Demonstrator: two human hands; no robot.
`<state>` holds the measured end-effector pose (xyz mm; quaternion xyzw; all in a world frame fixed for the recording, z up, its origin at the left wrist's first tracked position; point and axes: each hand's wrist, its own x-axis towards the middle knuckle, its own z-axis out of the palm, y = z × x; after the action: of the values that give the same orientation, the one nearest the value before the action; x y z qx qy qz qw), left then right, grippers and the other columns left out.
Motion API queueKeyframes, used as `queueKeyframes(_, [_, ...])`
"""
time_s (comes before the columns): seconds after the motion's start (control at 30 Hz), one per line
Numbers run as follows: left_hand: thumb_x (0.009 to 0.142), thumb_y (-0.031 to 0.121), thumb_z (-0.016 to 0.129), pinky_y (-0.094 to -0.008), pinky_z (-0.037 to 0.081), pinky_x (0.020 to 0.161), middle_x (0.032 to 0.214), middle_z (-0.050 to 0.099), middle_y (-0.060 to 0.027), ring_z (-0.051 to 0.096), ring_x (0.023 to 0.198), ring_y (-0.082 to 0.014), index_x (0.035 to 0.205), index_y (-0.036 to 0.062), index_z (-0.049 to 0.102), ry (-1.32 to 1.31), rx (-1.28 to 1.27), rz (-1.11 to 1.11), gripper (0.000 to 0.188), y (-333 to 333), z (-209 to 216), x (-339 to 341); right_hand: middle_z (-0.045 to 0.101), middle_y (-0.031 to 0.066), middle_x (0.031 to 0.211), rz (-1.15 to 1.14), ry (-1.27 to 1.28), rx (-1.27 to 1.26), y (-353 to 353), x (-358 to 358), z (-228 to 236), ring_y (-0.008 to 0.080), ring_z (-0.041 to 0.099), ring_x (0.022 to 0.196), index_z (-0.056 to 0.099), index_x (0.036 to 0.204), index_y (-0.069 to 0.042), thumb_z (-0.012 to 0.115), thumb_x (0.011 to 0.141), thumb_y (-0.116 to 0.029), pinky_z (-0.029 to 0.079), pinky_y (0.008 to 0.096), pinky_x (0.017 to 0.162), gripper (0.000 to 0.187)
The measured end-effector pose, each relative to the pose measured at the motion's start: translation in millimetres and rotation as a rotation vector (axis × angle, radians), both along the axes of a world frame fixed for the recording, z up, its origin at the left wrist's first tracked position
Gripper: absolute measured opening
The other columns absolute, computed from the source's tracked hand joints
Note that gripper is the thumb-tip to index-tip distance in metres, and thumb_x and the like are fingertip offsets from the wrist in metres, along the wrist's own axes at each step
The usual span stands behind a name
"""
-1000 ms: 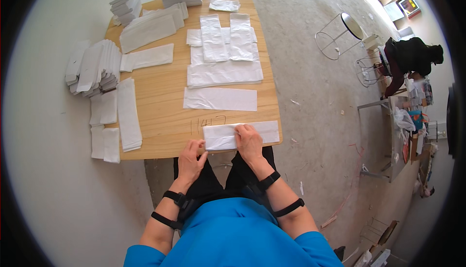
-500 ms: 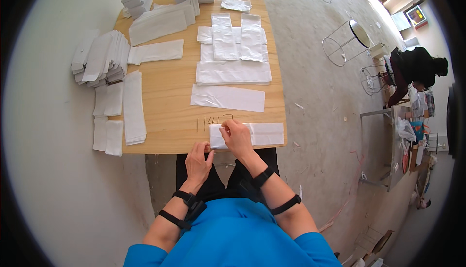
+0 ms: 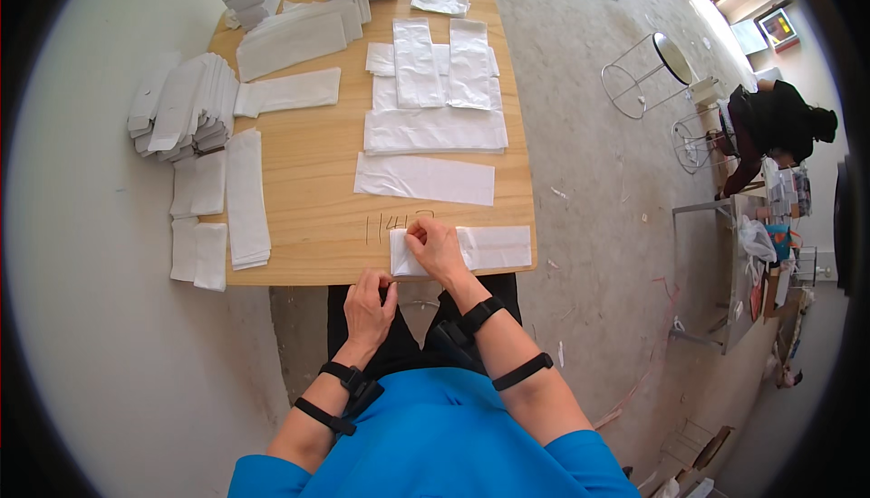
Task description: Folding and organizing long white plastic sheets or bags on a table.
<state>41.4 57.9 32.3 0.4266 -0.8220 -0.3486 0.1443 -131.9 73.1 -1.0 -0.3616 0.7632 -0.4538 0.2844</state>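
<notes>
A long white strip (image 3: 497, 249), thin and flat, lies along the near table edge with its left part folded over. My right hand (image 3: 437, 246) rests on that folded part, thumb and fingertips pinched together on it. Just left of the strip, at the table's front edge, is my left hand (image 3: 368, 309), its fingers loosely bent and its thumb apart. Nothing shows in it. A similar white strip (image 3: 424, 180) lies just beyond, past some handwritten marks on the wood. Farther back, several white pieces (image 3: 437, 132) overlap in a pile.
Folded white pieces (image 3: 247, 199) line the left side of the wooden table (image 3: 308, 158). Stacks of white flat boxes (image 3: 192, 104) stand by the wall and at the back. A round stool (image 3: 672, 58) and a person (image 3: 784, 122) bent over another table are at the right.
My left hand has drawn slightly down and away from the strip's left end. My right hand has shifted a little left over the folded part.
</notes>
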Motion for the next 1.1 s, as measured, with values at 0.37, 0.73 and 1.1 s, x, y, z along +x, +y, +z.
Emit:
queueKeyframes(0.37, [0.084, 0.012, 0.068, -0.0375, 0.047, 0.068, 0.079, 0.059, -0.0101, 0.057, 0.065, -0.0233, 0.085, 0.0050, 0.064, 0.143, 0.115, 0.013, 0.008, -9, 34, -15, 0.067, 0.0153, 0.073, -0.021, 0.033, -0.041, 9, -8, 5, 0.0287, 0.066, 0.067, 0.066, 0.082, 0.001, 0.068, 0.078, -0.006, 0.052, 0.0355, 0.063, 0.009])
queueKeyframes(0.73, [0.055, 0.037, 0.089, -0.0588, 0.004, 0.117, 0.153, 0.024, -0.0122, 0.019, 0.142, -0.0339, 0.150, 0.0074, 0.020, -0.218, -0.213, -0.583, 0.121, -59, 10, -42, 0.032, 0.0130, 0.149, 0.395, 0.596, 0.232, 86, -48, 51, 0.0316, 0.028, 0.140, 0.033, 0.146, -0.015, 0.088, 0.058, -0.029, 0.020, 0.0529, 0.115, 0.105])
queueKeyframes(1.1, [0.057, 0.036, 0.088, -0.0540, 0.014, 0.115, 0.132, 0.046, -0.0104, 0.038, 0.127, -0.0296, 0.148, 0.0113, 0.029, -0.179, -0.267, -0.517, 0.111, -56, 4, -47, 0.043, 0.0095, 0.141, 0.399, 0.494, 0.164, 81, -55, 29, 0.0292, 0.037, 0.134, 0.034, 0.145, -0.014, 0.085, 0.061, -0.017, 0.026, 0.0518, 0.113, 0.099])
